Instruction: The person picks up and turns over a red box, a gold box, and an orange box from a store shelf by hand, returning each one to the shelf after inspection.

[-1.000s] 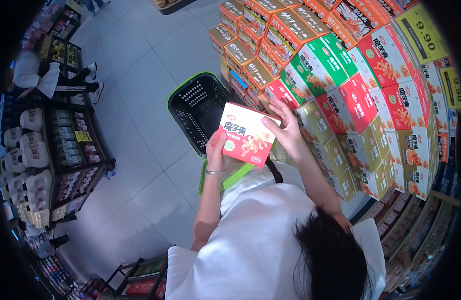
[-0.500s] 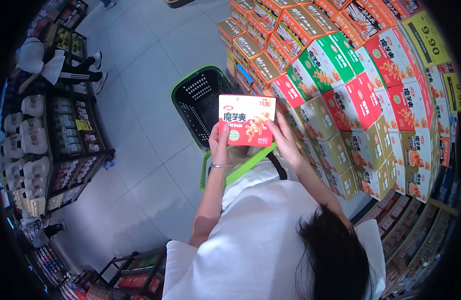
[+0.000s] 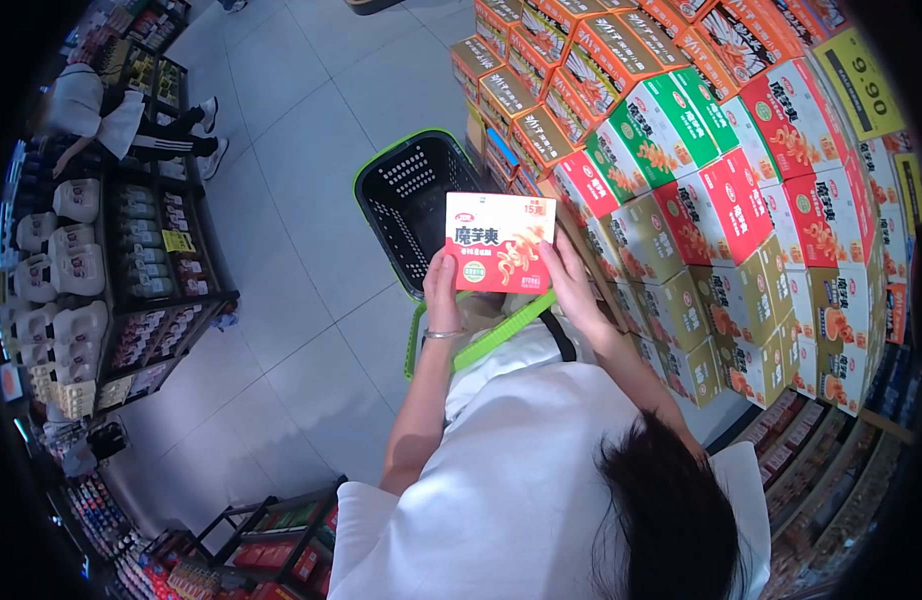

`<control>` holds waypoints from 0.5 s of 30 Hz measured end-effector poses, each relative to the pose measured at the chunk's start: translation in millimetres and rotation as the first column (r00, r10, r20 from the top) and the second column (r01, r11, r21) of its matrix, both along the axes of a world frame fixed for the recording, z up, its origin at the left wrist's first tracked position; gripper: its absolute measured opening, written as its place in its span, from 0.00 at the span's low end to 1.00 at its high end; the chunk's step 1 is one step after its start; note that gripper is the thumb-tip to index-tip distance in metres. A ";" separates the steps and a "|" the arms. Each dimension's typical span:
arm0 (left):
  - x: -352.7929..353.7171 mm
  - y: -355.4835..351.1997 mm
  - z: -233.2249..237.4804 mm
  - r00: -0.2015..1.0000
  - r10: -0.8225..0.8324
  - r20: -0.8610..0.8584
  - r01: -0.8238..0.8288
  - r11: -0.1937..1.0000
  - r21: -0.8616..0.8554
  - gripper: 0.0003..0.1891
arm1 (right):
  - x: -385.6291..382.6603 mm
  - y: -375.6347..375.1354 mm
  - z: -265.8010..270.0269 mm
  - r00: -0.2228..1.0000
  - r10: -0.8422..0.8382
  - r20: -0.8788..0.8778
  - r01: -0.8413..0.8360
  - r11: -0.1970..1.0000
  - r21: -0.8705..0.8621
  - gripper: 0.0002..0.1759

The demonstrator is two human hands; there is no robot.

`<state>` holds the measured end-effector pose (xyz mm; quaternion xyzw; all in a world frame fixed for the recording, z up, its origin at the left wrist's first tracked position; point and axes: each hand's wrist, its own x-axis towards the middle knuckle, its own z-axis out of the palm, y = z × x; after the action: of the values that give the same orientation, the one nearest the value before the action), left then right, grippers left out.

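Observation:
A red and white snack box (image 3: 500,243) with Chinese lettering is held up in front of my body, its printed front facing me. My left hand (image 3: 442,295) grips the lower left edge, a bracelet at its wrist. On the opposite side, my right hand (image 3: 571,282) is closed on the right edge, thumb over the front. Just beyond the box stands a black shopping basket (image 3: 393,190) with a green rim, partly covered by the box. Its green handle (image 3: 506,328) crosses in front of my waist, below both hands.
Stacked snack boxes (image 3: 671,220) in green, red, gold and orange rise on the right, with a yellow price sign (image 3: 861,82). Shelves of jars (image 3: 141,245) and egg-carton-like packs stand left, a person in white (image 3: 101,125) beside them. Tiled floor (image 3: 291,240) lies between.
The box stays in both hands with almost the same pose. The view has shifted slightly, so the shelves and stacks sit a little further right.

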<state>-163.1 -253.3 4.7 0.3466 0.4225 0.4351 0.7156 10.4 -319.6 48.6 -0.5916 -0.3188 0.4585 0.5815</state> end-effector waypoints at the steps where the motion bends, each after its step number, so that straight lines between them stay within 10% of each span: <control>1: 0.7 -0.4 2.4 1.000 0.020 0.005 -0.020 1.000 0.001 0.22 | -0.1 -0.7 -2.1 1.000 -0.010 0.030 0.010 1.000 0.008 0.29; 15: 5.5 6.3 -8.6 0.999 -0.031 -0.040 0.031 0.999 0.012 0.22 | -6.1 2.6 6.3 0.977 -0.064 0.203 0.084 0.992 -0.090 0.27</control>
<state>-157.6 -247.0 -3.9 0.3662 0.4285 0.4196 0.7115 4.3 -317.0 54.9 -0.6739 -0.3305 0.3899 0.5334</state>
